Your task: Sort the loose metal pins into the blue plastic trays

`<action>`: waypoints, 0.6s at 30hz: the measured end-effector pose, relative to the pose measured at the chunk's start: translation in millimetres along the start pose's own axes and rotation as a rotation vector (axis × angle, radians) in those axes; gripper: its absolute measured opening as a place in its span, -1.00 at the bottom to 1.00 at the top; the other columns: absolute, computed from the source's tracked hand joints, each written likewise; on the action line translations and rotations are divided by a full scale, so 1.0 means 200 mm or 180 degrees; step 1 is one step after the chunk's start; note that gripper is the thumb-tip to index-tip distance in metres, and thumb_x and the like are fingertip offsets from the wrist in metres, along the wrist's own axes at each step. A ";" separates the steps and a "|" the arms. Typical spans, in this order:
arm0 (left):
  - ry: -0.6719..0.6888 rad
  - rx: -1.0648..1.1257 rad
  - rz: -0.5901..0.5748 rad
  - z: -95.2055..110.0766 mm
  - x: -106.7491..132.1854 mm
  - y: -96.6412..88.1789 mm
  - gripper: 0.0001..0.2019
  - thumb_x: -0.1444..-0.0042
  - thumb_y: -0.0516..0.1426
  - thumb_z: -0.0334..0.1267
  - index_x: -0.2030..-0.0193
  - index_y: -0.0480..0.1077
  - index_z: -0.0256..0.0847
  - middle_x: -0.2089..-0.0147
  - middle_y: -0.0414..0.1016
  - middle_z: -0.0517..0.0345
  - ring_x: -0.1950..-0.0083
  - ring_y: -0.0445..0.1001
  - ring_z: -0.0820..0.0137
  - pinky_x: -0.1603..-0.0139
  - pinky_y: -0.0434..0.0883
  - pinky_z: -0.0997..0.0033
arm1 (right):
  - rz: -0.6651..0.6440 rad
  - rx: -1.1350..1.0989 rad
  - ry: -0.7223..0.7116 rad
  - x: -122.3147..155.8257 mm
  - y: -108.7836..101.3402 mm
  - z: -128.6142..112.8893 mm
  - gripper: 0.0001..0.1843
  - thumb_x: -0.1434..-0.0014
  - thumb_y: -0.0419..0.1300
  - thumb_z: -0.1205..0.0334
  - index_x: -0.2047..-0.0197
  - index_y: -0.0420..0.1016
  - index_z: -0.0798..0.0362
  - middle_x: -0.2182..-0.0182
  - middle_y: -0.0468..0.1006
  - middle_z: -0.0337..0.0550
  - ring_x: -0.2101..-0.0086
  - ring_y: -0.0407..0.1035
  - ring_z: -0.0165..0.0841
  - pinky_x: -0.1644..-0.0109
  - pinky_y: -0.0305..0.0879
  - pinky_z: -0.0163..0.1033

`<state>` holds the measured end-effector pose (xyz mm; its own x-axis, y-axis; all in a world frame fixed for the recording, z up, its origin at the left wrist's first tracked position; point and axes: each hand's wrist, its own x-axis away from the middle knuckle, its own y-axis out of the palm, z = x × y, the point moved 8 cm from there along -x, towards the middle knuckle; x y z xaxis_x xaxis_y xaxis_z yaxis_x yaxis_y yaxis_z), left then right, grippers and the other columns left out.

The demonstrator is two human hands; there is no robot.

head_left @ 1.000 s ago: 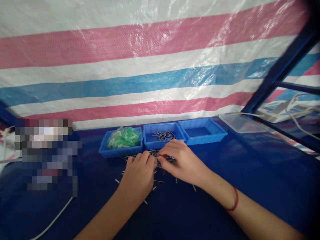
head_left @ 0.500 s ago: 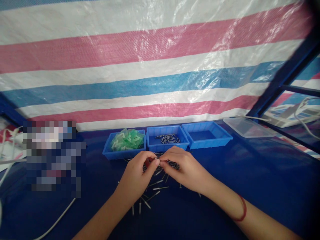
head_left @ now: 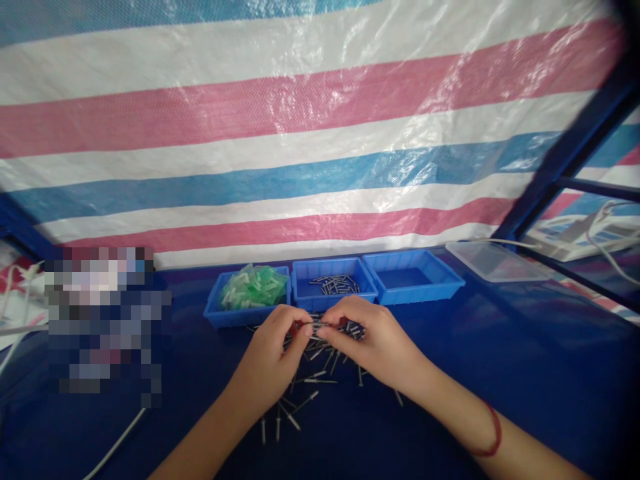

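My left hand (head_left: 276, 347) and my right hand (head_left: 375, 337) meet in front of the trays, thumb and forefinger pinched on each. A thin metal blind rivet (head_left: 315, 325) spans the small gap between their fingertips; the fingers partly cover it. Beneath and around both hands lies a loose heap of blind rivets (head_left: 327, 350) with pale bodies and dark pins, partly hidden. Several stray rivets (head_left: 293, 421) lie nearer to me on the blue tabletop (head_left: 350, 433).
Behind the hands stand a blue tray (head_left: 220, 319) with green plastic pieces, a middle blue tray (head_left: 305, 272) with rivets, and a right blue tray (head_left: 420, 293). A clear lid (head_left: 495, 261) lies further right. A white cable (head_left: 117, 443) runs at left, beside a pixelated area.
My fingertips have drawn slightly apart, and the rivet between them shows more. One stray rivet near my left hand looks shifted. The whole view has tilted up a little.
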<state>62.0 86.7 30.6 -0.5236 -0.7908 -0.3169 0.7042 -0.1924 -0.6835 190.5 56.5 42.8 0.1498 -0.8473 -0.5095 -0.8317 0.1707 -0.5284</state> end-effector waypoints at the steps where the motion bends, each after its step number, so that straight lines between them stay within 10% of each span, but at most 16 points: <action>1: 0.0063 -0.0050 -0.0069 0.00 0.00 0.01 -0.87 -0.27 0.00 -0.30 0.26 0.35 -0.21 0.25 0.40 0.15 0.22 0.38 0.40 0.16 0.30 0.42 | -0.0024 0.0060 -0.0056 0.00 0.00 -0.01 -0.84 -0.18 0.23 0.21 0.42 0.45 0.05 0.47 0.51 -0.28 0.39 0.34 -0.42 0.24 0.19 -0.24; 10: 0.0244 -0.0647 -0.0058 0.01 0.02 0.04 -0.79 -0.28 0.00 -0.27 -0.01 0.32 -0.18 0.09 0.41 0.07 0.04 0.36 0.29 -0.01 0.27 0.22 | 0.0862 0.1323 -0.0167 -0.08 -0.14 0.07 -0.78 -0.21 0.18 0.06 0.30 0.52 0.03 0.34 0.58 -0.19 0.25 0.37 -0.28 0.16 0.12 -0.16; 18: 0.1108 -0.1072 -0.0783 0.16 0.08 0.19 -0.82 -0.28 0.01 -0.27 0.10 0.43 -0.06 0.11 0.44 0.17 0.08 0.32 0.31 0.06 0.21 0.22 | 0.0638 0.1748 -0.0015 -0.07 -0.14 0.09 -0.75 -0.27 0.08 0.09 0.22 0.52 0.02 0.33 0.56 -0.19 0.24 0.33 -0.25 0.16 0.08 -0.15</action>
<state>96.7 48.8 20.5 -0.8217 -0.4958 -0.2809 0.3781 -0.1056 -0.9197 220.7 73.7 52.2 0.0216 -0.7695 -0.6382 -0.4451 0.5642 -0.6954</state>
